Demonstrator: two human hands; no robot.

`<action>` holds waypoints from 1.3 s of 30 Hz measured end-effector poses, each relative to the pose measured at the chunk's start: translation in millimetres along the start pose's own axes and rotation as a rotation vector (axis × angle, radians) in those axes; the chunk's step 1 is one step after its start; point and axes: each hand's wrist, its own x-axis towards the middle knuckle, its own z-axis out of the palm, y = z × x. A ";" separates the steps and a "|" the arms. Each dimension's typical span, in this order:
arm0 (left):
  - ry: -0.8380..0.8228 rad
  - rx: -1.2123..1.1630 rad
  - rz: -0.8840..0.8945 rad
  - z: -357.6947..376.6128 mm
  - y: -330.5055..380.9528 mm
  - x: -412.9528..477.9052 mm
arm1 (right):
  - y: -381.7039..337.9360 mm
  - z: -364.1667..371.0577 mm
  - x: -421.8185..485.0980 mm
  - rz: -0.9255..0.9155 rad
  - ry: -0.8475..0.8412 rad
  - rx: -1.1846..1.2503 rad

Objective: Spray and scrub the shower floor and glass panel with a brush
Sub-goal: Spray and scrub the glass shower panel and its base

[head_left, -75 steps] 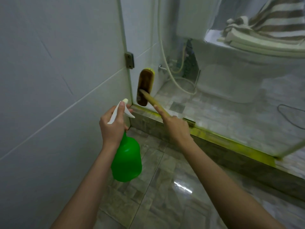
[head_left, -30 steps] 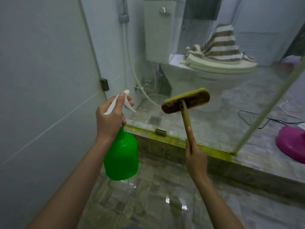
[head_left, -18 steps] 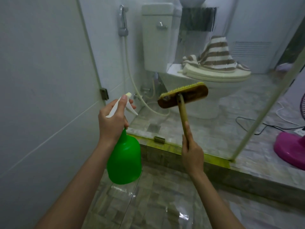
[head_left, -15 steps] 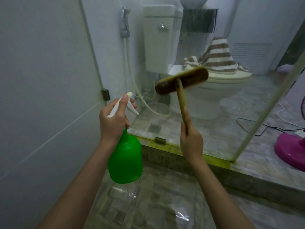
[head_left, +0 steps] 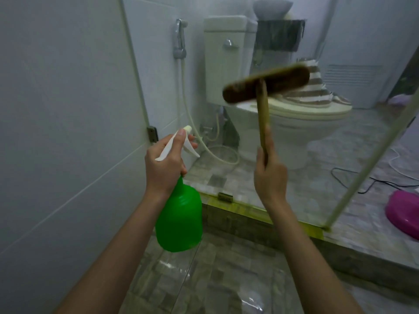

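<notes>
White tiled wall (head_left: 63, 109) filling the left, chrome hand sprayer (head_left: 179, 39) with pale hose (head_left: 186, 105) upper centre, white toilet (head_left: 223, 62) at centre, striped towel (head_left: 317, 91) on its lid, louvred vent (head_left: 353, 74) upper right, grey stone kerb (head_left: 238, 225) lower centre, black cable (head_left: 353, 177) and pink object (head_left: 403, 214) at right.

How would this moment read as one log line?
left hand: holds green spray bottle | right hand: holds brush, head raised before glass panel | contact: cannot tell

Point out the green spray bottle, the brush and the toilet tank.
green spray bottle (head_left: 180, 220), head view, middle of its green body.
brush (head_left: 261, 87), head view, where the handle meets the dark head.
toilet tank (head_left: 223, 64), head view, its front face.
</notes>
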 end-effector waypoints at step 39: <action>-0.138 0.075 -0.229 78.9 -98.9 -82.7 | 133.6 -35.0 -131.3 0.177 0.003 -0.164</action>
